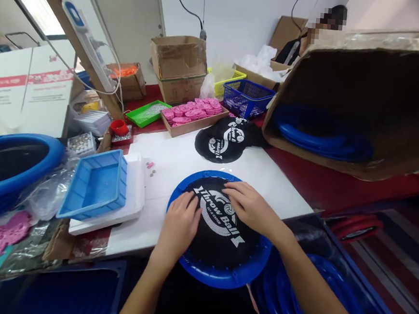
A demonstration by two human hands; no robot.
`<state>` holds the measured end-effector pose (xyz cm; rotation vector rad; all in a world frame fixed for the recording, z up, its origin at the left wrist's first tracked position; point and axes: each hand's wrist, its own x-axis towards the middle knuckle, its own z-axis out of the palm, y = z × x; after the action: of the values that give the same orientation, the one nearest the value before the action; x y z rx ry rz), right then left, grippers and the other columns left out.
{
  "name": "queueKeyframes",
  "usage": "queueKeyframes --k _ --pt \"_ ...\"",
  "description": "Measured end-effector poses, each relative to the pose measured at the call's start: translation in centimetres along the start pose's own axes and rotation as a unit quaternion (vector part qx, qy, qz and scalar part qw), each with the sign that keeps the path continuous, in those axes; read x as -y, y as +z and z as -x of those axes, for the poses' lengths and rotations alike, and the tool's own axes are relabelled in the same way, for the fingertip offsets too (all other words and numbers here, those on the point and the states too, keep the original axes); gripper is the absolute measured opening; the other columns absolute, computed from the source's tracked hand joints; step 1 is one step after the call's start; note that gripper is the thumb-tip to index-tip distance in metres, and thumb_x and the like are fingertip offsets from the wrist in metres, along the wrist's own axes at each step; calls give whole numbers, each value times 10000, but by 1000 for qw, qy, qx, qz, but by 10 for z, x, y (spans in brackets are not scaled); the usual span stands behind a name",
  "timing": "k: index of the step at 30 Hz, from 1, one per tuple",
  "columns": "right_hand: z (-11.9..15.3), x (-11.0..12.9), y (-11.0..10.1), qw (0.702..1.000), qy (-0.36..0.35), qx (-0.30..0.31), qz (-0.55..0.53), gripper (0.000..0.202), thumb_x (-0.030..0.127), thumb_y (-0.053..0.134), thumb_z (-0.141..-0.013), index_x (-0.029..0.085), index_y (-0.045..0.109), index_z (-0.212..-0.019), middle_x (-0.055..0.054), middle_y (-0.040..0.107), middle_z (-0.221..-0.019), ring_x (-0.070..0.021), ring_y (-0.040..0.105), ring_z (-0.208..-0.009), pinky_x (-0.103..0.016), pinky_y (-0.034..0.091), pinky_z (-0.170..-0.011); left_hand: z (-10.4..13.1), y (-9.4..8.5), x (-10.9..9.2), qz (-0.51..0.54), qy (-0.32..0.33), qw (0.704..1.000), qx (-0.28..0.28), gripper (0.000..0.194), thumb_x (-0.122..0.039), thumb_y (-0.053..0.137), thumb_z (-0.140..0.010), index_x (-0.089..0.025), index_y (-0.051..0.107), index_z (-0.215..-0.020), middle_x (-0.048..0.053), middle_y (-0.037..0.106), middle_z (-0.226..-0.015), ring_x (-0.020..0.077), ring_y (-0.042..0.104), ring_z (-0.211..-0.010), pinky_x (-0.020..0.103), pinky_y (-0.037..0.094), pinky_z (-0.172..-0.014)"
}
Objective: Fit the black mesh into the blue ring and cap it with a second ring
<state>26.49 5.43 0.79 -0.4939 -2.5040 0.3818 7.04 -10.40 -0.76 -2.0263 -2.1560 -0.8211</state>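
A round blue plastic ring (217, 279) with a black mesh disc (209, 251) inside it, printed "Throw Ball", rests tilted at the table's front edge. My left hand (182, 217) lies on the left side of the mesh, fingers extended and touching it. On the upper right part, my right hand (251, 206) rests its stretched fingers on the mesh near the rim. Neither hand appears to grip anything. Farther back on the white tabletop (173, 156) lie several loose black printed mesh discs (218, 140), overlapping each other.
A blue bin (96, 184) stands left, near large blue rings (55, 152). Behind are a cardboard tray of pink pieces (194, 112), a green tray (147, 113) and a blue basket (248, 99). An open carton (345, 85) holding blue rings overhangs the right; a person sits beyond.
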Motion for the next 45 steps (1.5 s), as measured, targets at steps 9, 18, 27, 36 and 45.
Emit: queueKeyframes --k 9,18,27,36,45 --pt "-64 -6 50 976 -139 153 65 385 299 517 -1044 108 576 -1373 -190 636 -1392 -325 578 -1280 -535 486 -1100 -8 7 21 -23 -27 999 32 305 -180 509 -1050 -159 608 -1338 166 580 -1416 306 572 -1308 496 527 -1100" --pt "-76 0 52 950 -203 186 146 281 313 543 -996 92 613 -1155 -165 663 -1149 -299 579 -1123 -475 398 -1135 -16 9 19 -149 -15 987 52 247 -138 542 -1018 -208 693 -1201 125 633 -1213 304 625 -1063 450 519 -859" --pt "-136 -112 -99 958 124 174 190 255 233 460 -1018 141 698 -1034 -166 731 -1093 -251 653 -1015 -341 452 -922 -7 26 3 -210 -73 974 -30 254 -212 496 -1061 -167 713 -1186 130 665 -1193 285 627 -1009 401 416 -804" --pt "-70 -239 -123 871 411 16 269 411 249 393 -1043 83 535 -1391 -259 583 -1419 -332 518 -1262 -481 387 -1071 -2 22 0 -132 -119 983 -41 318 -269 418 -1084 -156 694 -1196 146 703 -1245 289 674 -1064 443 462 -877" --pt "-49 -255 -134 900 364 -9 240 498 219 396 -1018 66 507 -1478 -273 525 -1475 -384 466 -1348 -561 327 -1147 102 17 5 223 -295 911 -184 403 -424 663 -964 -269 633 -1335 124 578 -1478 368 488 -1435 613 384 -1204"
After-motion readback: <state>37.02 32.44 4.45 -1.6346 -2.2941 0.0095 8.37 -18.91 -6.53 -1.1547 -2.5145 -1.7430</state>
